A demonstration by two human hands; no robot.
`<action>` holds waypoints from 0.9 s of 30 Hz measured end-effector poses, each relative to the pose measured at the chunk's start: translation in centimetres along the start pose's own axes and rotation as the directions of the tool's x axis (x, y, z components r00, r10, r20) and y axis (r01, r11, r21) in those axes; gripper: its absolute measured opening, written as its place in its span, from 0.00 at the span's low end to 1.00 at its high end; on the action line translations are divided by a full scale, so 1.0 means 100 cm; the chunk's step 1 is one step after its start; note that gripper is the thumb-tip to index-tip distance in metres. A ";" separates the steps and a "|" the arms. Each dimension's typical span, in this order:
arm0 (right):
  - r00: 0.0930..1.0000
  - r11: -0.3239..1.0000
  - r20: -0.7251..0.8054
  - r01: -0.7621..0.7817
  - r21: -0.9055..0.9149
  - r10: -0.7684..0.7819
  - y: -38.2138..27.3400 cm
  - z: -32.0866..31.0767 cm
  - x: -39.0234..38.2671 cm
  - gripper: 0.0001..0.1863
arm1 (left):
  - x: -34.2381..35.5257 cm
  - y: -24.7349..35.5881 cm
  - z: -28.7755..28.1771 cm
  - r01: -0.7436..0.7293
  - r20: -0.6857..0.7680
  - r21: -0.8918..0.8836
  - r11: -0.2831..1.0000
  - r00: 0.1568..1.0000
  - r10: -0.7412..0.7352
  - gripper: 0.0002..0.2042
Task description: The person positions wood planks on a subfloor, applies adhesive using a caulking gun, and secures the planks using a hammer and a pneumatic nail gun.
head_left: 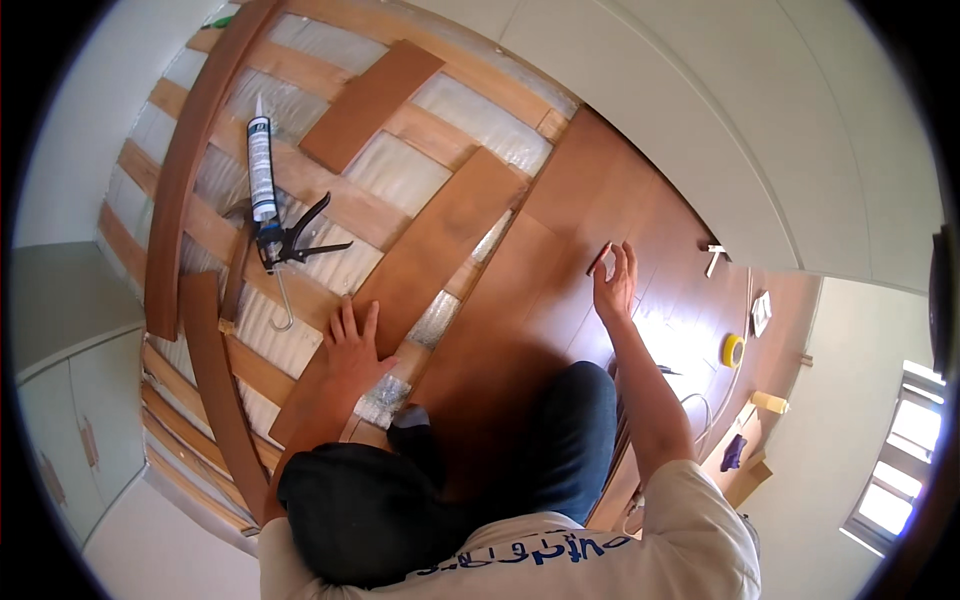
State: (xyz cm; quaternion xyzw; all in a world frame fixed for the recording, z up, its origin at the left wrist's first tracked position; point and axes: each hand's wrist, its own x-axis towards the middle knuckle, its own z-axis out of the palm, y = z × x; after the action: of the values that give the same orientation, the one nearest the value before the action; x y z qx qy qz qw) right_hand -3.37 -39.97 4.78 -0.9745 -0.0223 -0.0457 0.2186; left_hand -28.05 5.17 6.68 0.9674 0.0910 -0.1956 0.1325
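Observation:
My left hand [355, 345] lies flat with fingers spread on a loose brown floorboard [440, 245], which rests slantwise across the wooden battens. My right hand [615, 280] is raised over the laid brown flooring [560, 290], pinching a small, thin, dark reddish stick whose kind I cannot make out. Left of my left hand, a black caulking gun [285, 240] with a white sealant tube [261, 170] lies on the battens. A shorter cut board [372, 105] lies beyond it.
Long boards [205, 180] lie across the left side, over battens [290, 165] with silvery foil between them. At right are a yellow tape roll [733, 350], a cable [745, 310] and a purple cloth-like item [733, 452]. Pale cabinets [700, 120] line the far side.

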 end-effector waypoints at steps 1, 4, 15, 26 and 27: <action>1.000 1.000 -0.029 -0.007 -0.018 0.007 0.007 0.005 0.007 0.26 | 0.000 0.002 0.001 0.027 0.021 0.004 1.000 0.999 -0.027 0.57; 0.946 0.956 -0.219 -0.269 -0.120 0.239 0.060 0.025 0.028 0.28 | 0.010 0.011 -0.001 0.071 0.042 -0.006 0.997 0.997 -0.071 0.58; 0.928 0.902 -0.245 -0.342 -0.262 0.280 0.089 0.050 0.011 0.30 | 0.050 0.036 -0.026 -0.059 -0.057 -0.420 0.906 0.998 0.039 0.51; 0.922 0.895 -0.218 -0.371 -0.246 0.321 0.080 0.047 0.016 0.31 | 0.086 0.053 -0.023 -0.167 -0.181 -0.412 0.896 0.978 0.099 0.50; 0.920 0.895 -0.226 -0.372 -0.246 0.321 0.083 0.046 0.016 0.31 | 0.086 0.055 -0.025 -0.182 -0.185 -0.444 0.877 0.977 0.108 0.49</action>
State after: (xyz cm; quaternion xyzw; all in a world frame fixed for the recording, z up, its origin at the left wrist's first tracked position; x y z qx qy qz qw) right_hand -0.85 -45.46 -2.70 -0.9757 0.1789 -0.0962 0.0823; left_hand -18.14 1.79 6.66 0.9249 0.0717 -0.0823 0.3641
